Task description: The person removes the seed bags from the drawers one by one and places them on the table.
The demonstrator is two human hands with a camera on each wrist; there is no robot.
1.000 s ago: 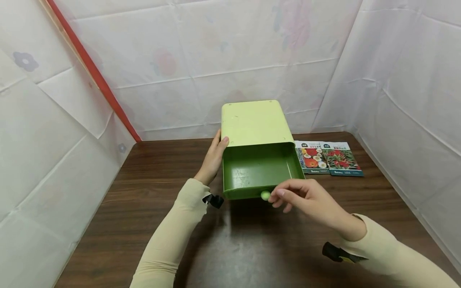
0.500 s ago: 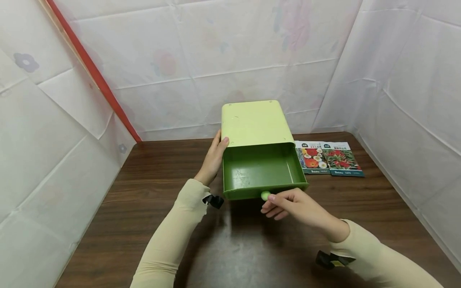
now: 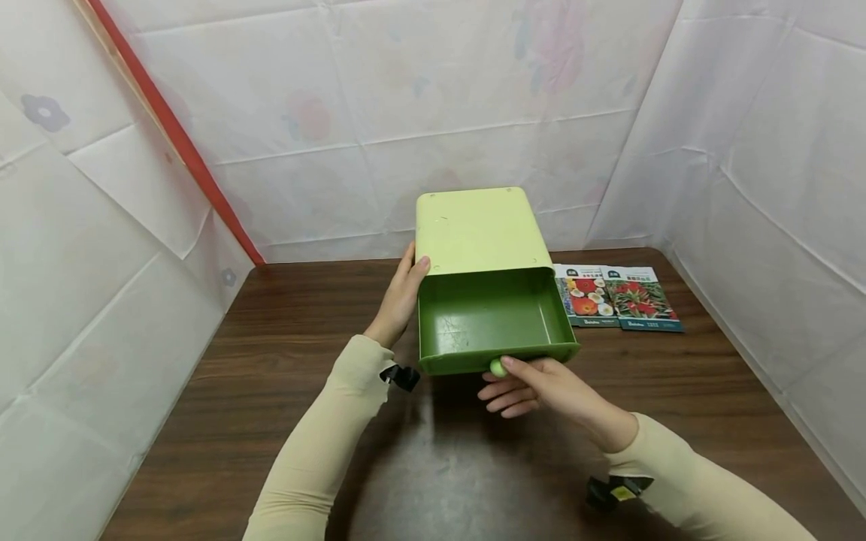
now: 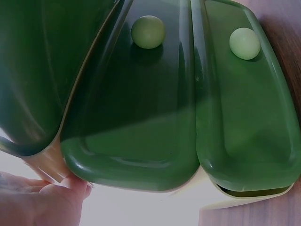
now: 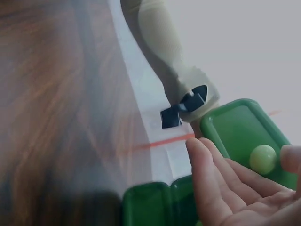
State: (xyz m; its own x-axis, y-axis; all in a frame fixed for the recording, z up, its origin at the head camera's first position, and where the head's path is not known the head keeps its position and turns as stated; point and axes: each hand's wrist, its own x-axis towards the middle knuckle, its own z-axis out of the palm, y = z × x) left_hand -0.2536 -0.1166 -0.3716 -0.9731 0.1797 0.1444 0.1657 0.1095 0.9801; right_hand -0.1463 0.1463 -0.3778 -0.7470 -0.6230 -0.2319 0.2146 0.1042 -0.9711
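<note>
While tabletop (image 3: 440, 473) spreads before the drawer's edge (image 3: 460, 362), fingers (image 5: 204, 174) lie extended: right hand (image 3: 537, 391) at the knob (image 3: 497, 367), left hand (image 3: 398, 299) against the cabinet (image 3: 480, 229).

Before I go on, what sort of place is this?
Probably a makeshift indoor booth: a dark wood-grain table, creased white sheeting behind it and on both sides, and a red strip up the left corner.

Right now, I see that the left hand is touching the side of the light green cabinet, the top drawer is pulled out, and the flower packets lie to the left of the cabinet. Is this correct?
Not quite: the flower packets lie to the right of the light green cabinet, as the head view shows. The rest is correct.
</note>
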